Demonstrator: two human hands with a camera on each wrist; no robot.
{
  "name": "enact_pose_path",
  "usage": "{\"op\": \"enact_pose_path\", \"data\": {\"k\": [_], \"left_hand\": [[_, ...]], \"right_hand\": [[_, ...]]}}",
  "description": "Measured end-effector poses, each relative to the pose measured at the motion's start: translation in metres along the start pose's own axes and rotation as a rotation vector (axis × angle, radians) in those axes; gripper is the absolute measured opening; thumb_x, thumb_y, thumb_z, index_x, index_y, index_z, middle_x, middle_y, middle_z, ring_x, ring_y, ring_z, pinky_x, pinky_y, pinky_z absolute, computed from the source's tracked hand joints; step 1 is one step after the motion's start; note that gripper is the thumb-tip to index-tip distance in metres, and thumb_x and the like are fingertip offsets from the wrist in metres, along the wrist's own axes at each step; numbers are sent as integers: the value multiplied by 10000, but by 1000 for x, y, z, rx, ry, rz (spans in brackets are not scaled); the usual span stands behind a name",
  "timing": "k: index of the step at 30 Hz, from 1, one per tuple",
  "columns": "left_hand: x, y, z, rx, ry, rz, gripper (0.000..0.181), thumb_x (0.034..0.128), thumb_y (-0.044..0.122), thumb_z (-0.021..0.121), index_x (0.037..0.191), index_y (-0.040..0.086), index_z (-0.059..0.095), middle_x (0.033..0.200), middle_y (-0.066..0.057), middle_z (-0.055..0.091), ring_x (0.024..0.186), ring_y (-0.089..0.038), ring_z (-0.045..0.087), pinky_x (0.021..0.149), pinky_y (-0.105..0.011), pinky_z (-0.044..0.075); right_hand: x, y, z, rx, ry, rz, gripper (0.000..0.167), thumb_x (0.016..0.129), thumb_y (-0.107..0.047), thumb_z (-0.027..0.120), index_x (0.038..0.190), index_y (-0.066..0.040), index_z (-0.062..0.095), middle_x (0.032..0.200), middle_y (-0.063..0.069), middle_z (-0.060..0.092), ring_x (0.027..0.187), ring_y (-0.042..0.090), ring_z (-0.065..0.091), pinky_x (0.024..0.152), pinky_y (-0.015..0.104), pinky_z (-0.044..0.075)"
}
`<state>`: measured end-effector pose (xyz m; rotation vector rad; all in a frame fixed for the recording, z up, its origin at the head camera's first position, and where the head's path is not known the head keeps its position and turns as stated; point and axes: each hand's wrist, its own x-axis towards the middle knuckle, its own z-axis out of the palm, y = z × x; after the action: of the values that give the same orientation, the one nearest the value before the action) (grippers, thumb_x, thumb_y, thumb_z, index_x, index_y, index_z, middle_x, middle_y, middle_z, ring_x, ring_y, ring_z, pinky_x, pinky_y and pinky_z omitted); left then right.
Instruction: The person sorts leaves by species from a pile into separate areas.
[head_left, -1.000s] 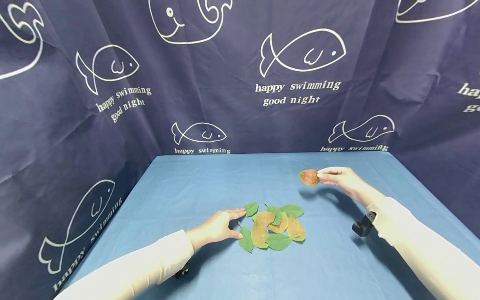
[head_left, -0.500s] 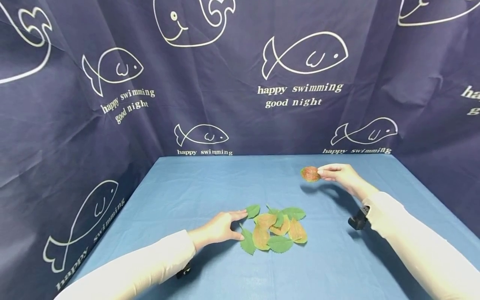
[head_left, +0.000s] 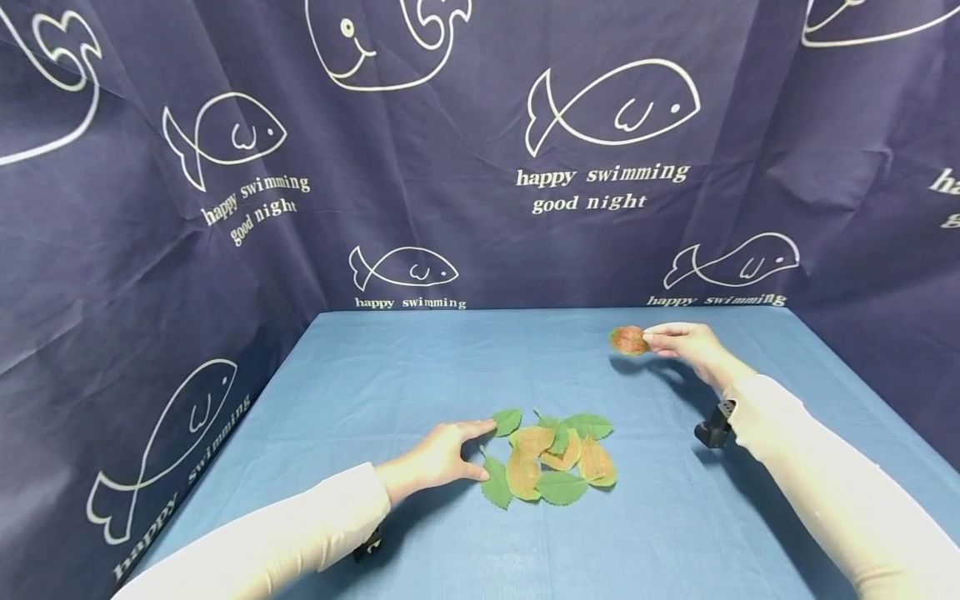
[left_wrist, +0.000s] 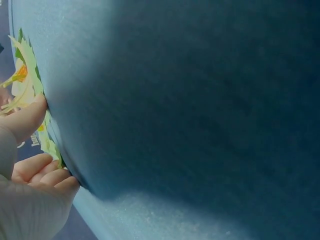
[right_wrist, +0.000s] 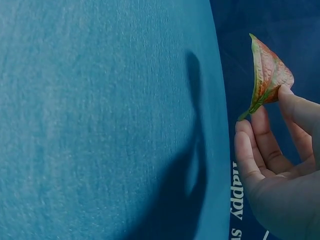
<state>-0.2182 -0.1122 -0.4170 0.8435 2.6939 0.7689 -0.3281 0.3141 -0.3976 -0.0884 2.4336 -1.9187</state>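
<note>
A reddish leaf with green edges (head_left: 628, 340) is pinched by its stem end between the thumb and fingers of my right hand (head_left: 692, 343), raised above the far right of the table. The right wrist view shows the same leaf (right_wrist: 269, 75) slightly folded, its short stem pointing down. My left hand (head_left: 435, 455) rests at the left side of a leaf cluster, fingers and thumb spread. Its fingertips touch the upper-left green leaf (head_left: 507, 422), and the thumb touches the lower-left green leaf (head_left: 496, 482). Orange-yellow leaves (head_left: 522, 473) overlap other green leaves (head_left: 562, 487) in the cluster.
A blue cloth (head_left: 420, 358) covers the table. Dark blue curtains (head_left: 480, 167) printed with white fish and words stand behind it and along both sides. Small black devices (head_left: 712, 429) sit under the wrists.
My right hand has moved slightly farther back with the reddish leaf still pinched in it. The left hand and the cluster stay in place; the head view has shifted slightly.
</note>
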Motion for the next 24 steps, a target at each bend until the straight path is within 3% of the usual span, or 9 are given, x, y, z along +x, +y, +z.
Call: {"op": "enact_pose_path", "data": {"k": [3, 10, 17, 21, 24], "left_hand": [[0, 0, 1, 12, 9, 5, 727, 792, 208, 805, 1430, 76, 484, 1460, -101, 497, 1353, -308, 453, 1097, -464, 408], [1, -1, 2, 13, 12, -7, 721, 797, 216, 802, 1432, 91, 486, 1459, -94, 498, 1354, -300, 455, 1100, -452, 410], [0, 0, 2, 13, -8, -7, 722, 800, 220, 799, 1433, 84, 482, 1462, -95, 495, 1357, -302, 450, 1093, -460, 415], [0, -1, 2, 19, -6, -8, 718, 806, 222, 795, 1437, 94, 479, 1470, -82, 488, 1363, -288, 445, 1099, -448, 412], [0, -2, 3, 36, 1, 2, 712, 807, 223, 794, 1435, 97, 482, 1466, -80, 493, 1358, -285, 452, 1097, -441, 415]], "right_hand": [[2, 2, -4, -3, 13, 5, 305, 908, -119, 677, 1174, 26, 652, 807, -220, 698, 773, -29, 664, 808, 203, 576], [11, 10, -13, 40, 29, 27, 105, 908, -117, 677, 998, -150, 719, 792, -222, 697, 760, -30, 665, 801, 196, 576], [16, 10, -20, -1, 41, 54, 160, 915, -127, 670, 1070, -95, 695, 773, -229, 692, 746, -33, 665, 803, 203, 577], [18, 9, -24, -18, 44, 50, 85, 914, -135, 672, 968, -182, 718, 766, -227, 687, 743, -33, 659, 799, 203, 578], [20, 12, -27, 3, 50, 62, 138, 911, -131, 675, 866, -255, 714, 759, -224, 686, 739, -35, 656, 795, 194, 576]]}}
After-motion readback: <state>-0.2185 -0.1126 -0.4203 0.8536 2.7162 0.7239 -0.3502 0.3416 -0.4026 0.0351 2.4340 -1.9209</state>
